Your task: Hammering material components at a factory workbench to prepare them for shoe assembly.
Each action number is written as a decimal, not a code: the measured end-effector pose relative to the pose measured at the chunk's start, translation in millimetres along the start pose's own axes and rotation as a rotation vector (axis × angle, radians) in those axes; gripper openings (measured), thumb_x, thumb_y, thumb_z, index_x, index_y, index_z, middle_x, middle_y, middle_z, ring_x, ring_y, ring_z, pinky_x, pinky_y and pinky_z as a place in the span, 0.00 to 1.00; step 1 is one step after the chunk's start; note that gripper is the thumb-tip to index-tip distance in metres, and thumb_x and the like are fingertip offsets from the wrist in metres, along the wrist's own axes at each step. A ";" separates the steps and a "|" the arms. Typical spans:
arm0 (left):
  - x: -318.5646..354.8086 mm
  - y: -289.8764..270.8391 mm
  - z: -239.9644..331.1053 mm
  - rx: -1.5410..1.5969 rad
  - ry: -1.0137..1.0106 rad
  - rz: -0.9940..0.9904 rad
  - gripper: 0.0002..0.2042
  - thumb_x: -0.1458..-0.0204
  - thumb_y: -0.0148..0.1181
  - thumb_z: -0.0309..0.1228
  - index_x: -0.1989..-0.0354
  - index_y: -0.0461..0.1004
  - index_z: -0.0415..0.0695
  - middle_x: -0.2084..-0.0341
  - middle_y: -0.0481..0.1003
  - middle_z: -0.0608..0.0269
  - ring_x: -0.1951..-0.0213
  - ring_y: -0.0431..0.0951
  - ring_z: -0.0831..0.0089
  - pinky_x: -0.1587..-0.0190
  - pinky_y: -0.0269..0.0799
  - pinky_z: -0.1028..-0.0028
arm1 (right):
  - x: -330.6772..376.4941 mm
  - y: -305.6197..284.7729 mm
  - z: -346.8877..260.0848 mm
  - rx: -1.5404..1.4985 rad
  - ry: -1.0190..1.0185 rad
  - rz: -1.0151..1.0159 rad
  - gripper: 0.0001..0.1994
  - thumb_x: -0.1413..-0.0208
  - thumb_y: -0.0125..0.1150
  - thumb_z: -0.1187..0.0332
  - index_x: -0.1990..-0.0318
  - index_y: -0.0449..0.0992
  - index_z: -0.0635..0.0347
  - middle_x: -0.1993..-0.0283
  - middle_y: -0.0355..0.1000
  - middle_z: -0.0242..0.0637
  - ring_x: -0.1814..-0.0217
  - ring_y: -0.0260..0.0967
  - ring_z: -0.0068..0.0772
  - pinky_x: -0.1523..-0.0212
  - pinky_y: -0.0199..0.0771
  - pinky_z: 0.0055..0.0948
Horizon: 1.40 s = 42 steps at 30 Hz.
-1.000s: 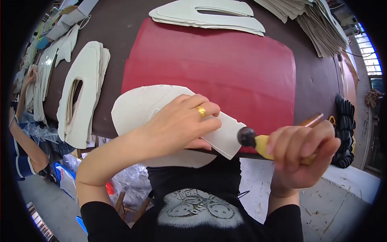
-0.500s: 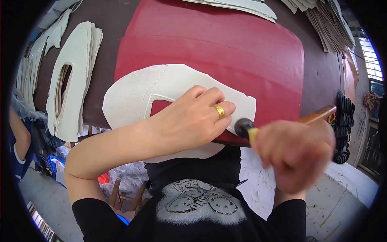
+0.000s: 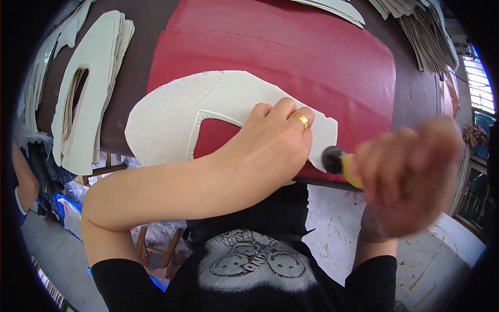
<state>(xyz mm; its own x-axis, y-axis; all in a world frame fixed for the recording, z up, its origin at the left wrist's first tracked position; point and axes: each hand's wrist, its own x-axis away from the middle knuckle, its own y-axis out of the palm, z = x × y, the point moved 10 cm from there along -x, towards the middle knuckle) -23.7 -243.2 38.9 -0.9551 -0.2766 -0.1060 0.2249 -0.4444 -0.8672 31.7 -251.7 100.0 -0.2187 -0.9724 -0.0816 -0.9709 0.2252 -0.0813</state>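
Note:
A flat white shoe upper (image 3: 166, 106) with a curved cutout lies over the front edge of a red mat (image 3: 291, 57). My left hand (image 3: 270, 140), a gold ring on one finger, presses on it with bent fingers closed at its right part; the fingertips are hidden. My right hand (image 3: 413, 179), blurred by motion, is wrapped round a hammer (image 3: 334, 159). The dark round hammer head and its yellow neck show; the rest of the handle is lost behind the hand. The head is at the upper's lower right corner; I cannot tell whether they touch.
The mat covers part of a dark brown table (image 3: 123, 119). Stacked white uppers (image 3: 101, 73) stand at the left, more pale pieces (image 3: 431, 41) at the far right, and others (image 3: 340, 11) at the back. Another person's arm (image 3: 26, 179) shows at the left edge.
My left hand has shifted a little right along the upper. My right hand and the hammer have moved right. The whole view has shifted slightly.

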 end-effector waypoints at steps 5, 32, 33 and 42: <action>10.2 -6.9 -6.3 -0.007 -0.003 0.026 0.04 0.55 0.58 0.22 0.72 0.70 0.41 0.58 0.71 0.62 0.54 0.67 0.64 0.51 0.64 0.67 | 3.7 -4.4 5.5 -0.064 0.009 0.007 0.17 0.29 0.26 0.56 0.68 0.59 0.48 0.89 0.53 0.20 0.91 0.54 0.20 0.77 0.68 0.22; 61.5 -62.9 -65.4 0.021 -0.103 0.360 0.06 0.57 0.63 0.22 0.75 0.71 0.41 0.65 0.73 0.68 0.54 0.73 0.66 0.42 0.66 0.64 | -33.7 35.1 1.8 -0.179 -0.169 -0.257 0.14 0.30 0.26 0.63 0.56 0.63 0.54 0.86 0.53 0.22 0.88 0.53 0.18 0.80 0.64 0.24; 64.1 -63.6 -66.7 -0.004 -0.102 0.358 0.06 0.57 0.63 0.22 0.76 0.71 0.41 0.65 0.73 0.68 0.54 0.73 0.66 0.41 0.65 0.64 | -35.4 37.8 2.5 -0.187 -0.176 -0.274 0.14 0.30 0.26 0.64 0.55 0.63 0.55 0.85 0.53 0.22 0.88 0.53 0.18 0.80 0.64 0.24; 74.0 -70.3 -78.6 0.018 -0.191 0.475 0.06 0.59 0.63 0.20 0.77 0.71 0.41 0.66 0.73 0.68 0.56 0.73 0.68 0.42 0.66 0.65 | -53.0 69.9 -6.9 -0.177 -0.301 -0.335 0.15 0.30 0.25 0.65 0.54 0.64 0.56 0.85 0.52 0.22 0.87 0.53 0.18 0.79 0.66 0.23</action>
<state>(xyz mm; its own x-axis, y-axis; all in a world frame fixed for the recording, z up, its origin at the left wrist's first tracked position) -125.3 -165.5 53.7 -0.6947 -0.6015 -0.3944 0.6306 -0.2456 -0.7362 -25.3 -184.8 105.5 0.1218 -0.9228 -0.3655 -0.9904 -0.1371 0.0162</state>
